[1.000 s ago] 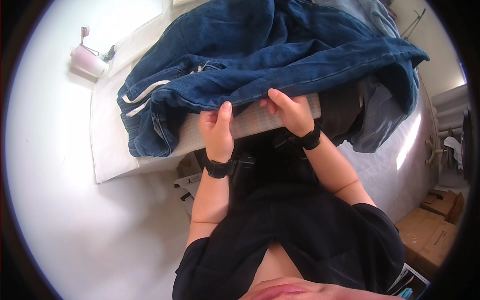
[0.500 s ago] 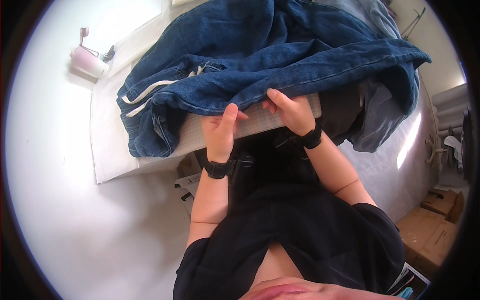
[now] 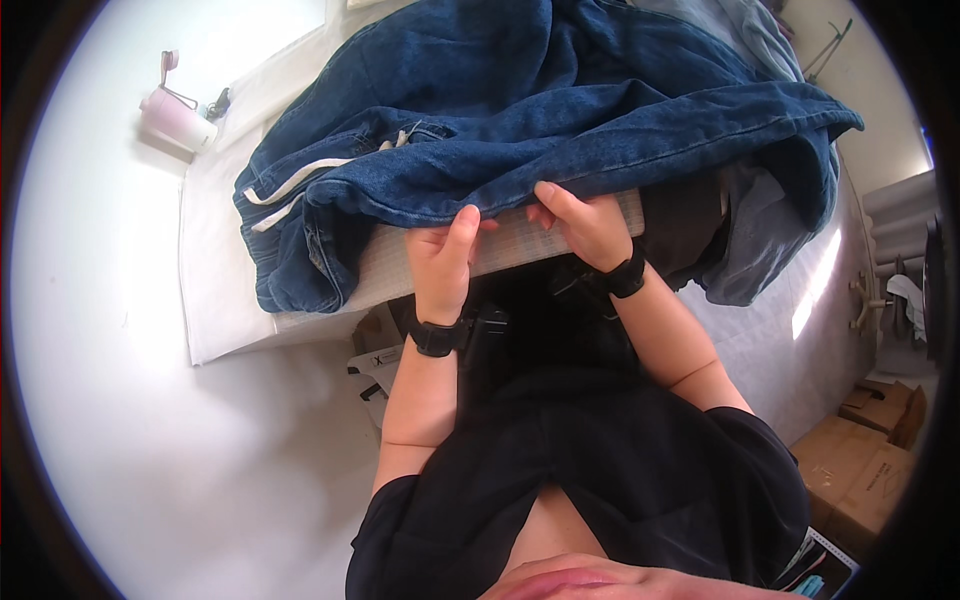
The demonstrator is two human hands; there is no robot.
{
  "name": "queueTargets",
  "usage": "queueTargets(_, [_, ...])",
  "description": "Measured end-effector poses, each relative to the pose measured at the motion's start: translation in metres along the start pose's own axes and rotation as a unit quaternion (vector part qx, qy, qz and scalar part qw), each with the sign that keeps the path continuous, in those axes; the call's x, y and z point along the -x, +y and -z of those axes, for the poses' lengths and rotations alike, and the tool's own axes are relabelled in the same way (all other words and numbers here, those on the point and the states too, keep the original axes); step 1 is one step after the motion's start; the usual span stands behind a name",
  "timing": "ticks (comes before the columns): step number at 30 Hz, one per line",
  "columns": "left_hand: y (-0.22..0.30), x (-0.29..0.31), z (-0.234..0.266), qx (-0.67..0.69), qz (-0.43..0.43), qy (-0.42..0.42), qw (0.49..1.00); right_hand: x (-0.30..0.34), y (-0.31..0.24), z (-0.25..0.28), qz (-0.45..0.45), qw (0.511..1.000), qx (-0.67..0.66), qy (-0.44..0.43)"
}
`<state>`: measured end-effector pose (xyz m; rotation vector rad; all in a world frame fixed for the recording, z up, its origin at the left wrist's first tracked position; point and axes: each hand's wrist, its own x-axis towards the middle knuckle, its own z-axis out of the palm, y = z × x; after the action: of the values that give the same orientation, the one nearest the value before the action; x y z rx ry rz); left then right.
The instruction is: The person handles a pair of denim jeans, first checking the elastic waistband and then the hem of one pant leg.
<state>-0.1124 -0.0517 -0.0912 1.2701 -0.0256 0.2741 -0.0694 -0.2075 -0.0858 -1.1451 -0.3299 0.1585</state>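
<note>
A pair of dark blue denim pants (image 3: 460, 100) with an elastic waist and a white drawstring (image 3: 300, 178) lies spread over the table, its waist end at the left. My left hand (image 3: 440, 262) pinches the near seam edge, thumb on top and fingers underneath. Slightly to the right, my right hand (image 3: 590, 228) grips the same edge between thumb and curled fingers. Below the seam shows a pale checked surface (image 3: 490, 255) along the table's near edge. A black band sits on each wrist.
Grey and dark clothes (image 3: 745, 235) hang beneath the pants at the right, with light blue fabric (image 3: 740, 30) behind. A pink-white bottle (image 3: 178, 122) stands at the far left on the white table cover (image 3: 215, 270). Cardboard boxes (image 3: 850, 465) sit at lower right.
Almost nothing differs. Both hands keep hold of the pants' edge, with only a very slight shift of the hands and fabric.
</note>
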Motion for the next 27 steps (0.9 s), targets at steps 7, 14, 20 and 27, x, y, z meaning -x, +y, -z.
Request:
queueTargets(7, [0.002, -0.001, -0.002, -0.006, -0.003, 0.010, 1.000, -0.001, 0.000, 0.003, -0.008, 0.999, 0.023, -0.020])
queueTargets(14, [0.014, -0.007, -0.006, 0.038, 0.072, -0.037, 0.996, -0.004, 0.000, 0.003, -0.005, 1.000, -0.001, -0.005])
queueTargets(20, [0.007, -0.007, -0.021, 0.054, 0.066, -0.024, 0.996, -0.001, -0.002, 0.004, -0.024, 1.000, 0.009, -0.004])
queueTargets(27, [-0.003, -0.006, -0.021, 0.038, 0.045, -0.005, 0.998, 0.000, -0.002, 0.002, -0.017, 1.000, 0.016, -0.005])
